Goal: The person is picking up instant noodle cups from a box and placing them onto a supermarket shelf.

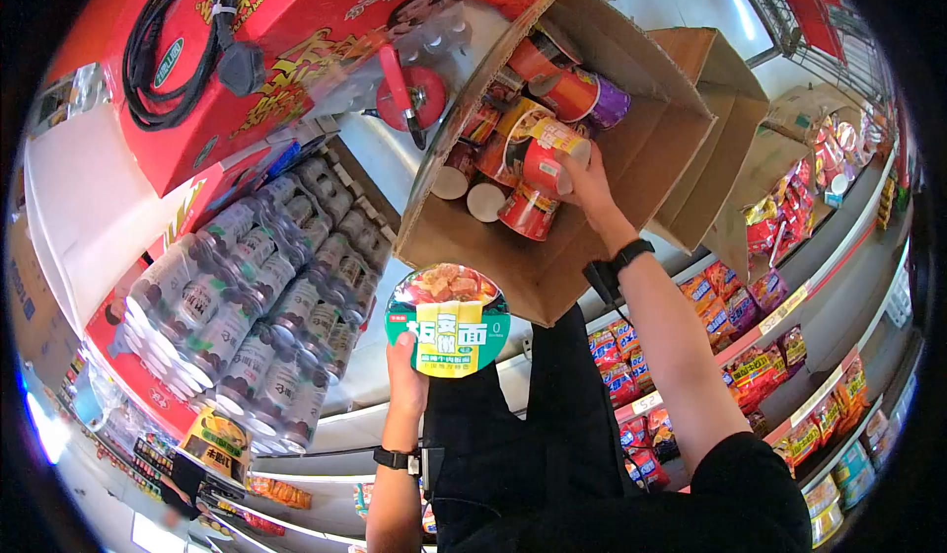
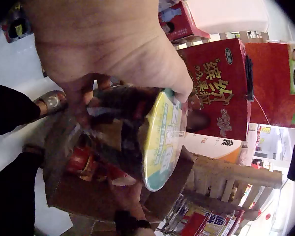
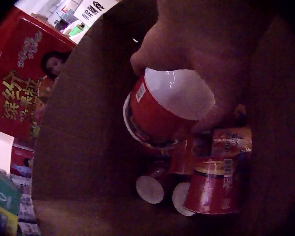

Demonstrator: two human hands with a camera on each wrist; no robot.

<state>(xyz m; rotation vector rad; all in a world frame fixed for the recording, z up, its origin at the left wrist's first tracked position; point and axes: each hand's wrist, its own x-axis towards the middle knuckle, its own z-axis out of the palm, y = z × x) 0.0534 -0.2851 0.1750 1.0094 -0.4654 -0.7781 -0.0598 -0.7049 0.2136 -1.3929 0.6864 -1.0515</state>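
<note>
In the head view my left hand grips an instant noodle bowl with a green and yellow lid, held upright in front of the legs. The left wrist view shows its lid edge-on and its dark, shiny wrapped side. Reaching into an open cardboard box, my right hand holds a red instant noodle cup. The cup is tilted, its pale recessed base towards the right wrist camera. More red noodle cups lie jumbled beneath it, several on their sides with pale bases showing; a purple cup lies deeper in.
Shrink-wrapped packs of bottles are stacked at the left, below a large red carton with a coiled black cable. Another cardboard box stands right of the first. Shelves with snack bags run along the right.
</note>
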